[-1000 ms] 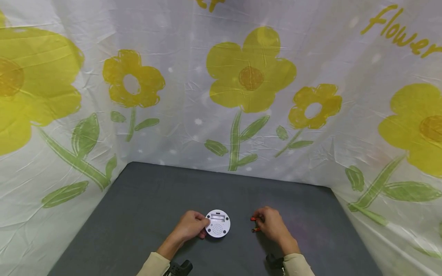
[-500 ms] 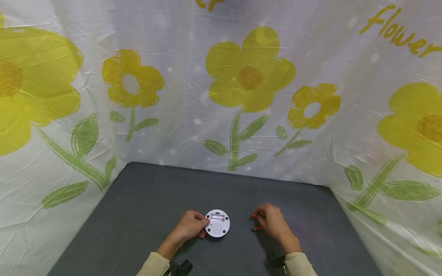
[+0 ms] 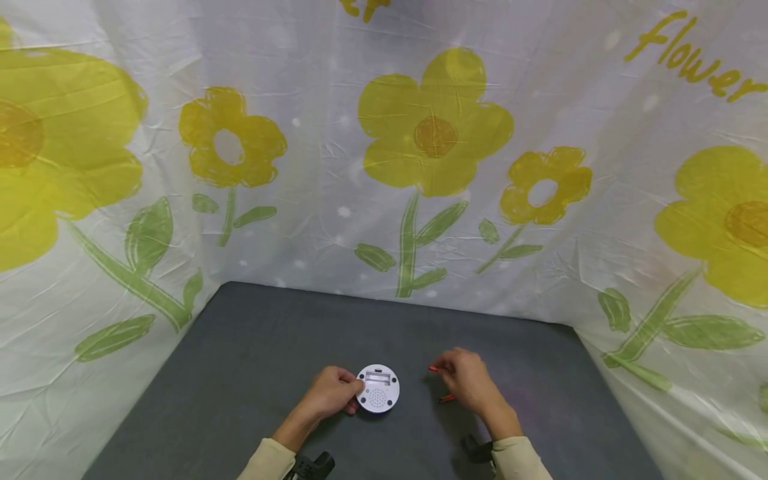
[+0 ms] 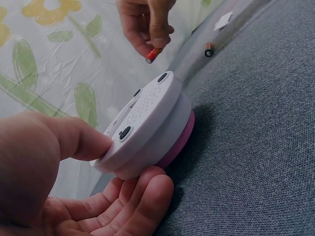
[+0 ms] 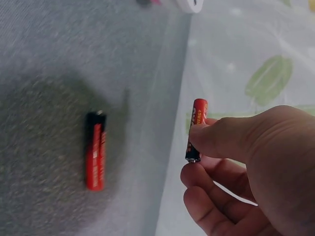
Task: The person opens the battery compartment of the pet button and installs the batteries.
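A round white device (image 3: 378, 389) lies with its underside up, showing a bare battery compartment, speaker holes and small dark feet. My left hand (image 3: 333, 392) grips its left edge, thumb on top and fingers below; the left wrist view shows a pink band (image 4: 179, 140) at its lower side. My right hand (image 3: 467, 379) pinches a red and black battery (image 5: 197, 130) between thumb and fingers, raised above the table. A second red and black battery (image 5: 96, 151) lies on the table below that hand, partly covered by it in the head view.
The dark grey table (image 3: 288, 333) carries these things. A curtain (image 3: 318, 200) with yellow flowers hangs behind it and along both sides. A small white piece (image 4: 224, 20) lies on the table beyond the loose battery in the left wrist view.
My right hand has lifted one battery off the table and moved slightly forward and left with it. The other battery stays put, and my left hand and the white device have not moved.
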`<state>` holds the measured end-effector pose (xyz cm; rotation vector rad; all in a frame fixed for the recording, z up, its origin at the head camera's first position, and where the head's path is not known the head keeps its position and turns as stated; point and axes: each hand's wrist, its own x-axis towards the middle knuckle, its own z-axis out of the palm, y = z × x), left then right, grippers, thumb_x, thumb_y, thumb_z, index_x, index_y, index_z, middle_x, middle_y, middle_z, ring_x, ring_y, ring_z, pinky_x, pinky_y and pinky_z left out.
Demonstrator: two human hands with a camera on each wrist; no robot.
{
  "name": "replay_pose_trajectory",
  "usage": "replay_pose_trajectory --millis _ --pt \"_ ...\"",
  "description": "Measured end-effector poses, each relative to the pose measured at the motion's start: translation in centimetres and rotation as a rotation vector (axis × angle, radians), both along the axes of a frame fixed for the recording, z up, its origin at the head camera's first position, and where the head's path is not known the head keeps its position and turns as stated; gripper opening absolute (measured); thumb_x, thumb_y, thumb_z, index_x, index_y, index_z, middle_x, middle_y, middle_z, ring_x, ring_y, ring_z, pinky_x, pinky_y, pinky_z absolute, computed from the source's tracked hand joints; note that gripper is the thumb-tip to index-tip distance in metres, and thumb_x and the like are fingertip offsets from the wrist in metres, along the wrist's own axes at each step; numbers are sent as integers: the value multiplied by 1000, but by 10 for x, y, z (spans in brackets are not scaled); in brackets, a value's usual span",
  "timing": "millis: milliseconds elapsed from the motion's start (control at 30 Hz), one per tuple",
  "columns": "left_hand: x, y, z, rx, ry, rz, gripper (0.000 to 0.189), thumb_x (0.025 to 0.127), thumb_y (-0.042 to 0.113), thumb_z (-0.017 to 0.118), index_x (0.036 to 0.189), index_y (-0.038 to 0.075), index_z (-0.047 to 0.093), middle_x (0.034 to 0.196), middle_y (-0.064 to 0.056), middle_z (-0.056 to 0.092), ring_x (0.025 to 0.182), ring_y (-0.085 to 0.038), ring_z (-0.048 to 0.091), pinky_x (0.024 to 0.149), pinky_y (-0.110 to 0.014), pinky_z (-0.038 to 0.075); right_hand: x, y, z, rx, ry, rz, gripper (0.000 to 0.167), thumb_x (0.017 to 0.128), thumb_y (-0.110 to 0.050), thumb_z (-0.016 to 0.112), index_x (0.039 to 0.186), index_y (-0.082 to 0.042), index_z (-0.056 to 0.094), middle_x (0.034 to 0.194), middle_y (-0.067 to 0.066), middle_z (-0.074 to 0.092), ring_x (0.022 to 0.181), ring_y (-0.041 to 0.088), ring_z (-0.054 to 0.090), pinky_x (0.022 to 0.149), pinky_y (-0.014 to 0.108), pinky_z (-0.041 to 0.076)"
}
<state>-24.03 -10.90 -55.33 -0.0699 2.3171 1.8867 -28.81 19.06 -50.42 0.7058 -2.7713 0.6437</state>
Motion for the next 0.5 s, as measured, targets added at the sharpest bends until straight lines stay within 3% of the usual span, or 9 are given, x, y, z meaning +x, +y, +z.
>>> replay_pose_trajectory --millis 500 --pt "0 0 0 4 -3 -6 17 92 8 71 97 -8 71 66 -6 71 52 -10 64 52 -26 59 2 -26 17 21 20 107 18 90 4 82 96 -13 84 82 -5 66 73 6 57 64 24 49"
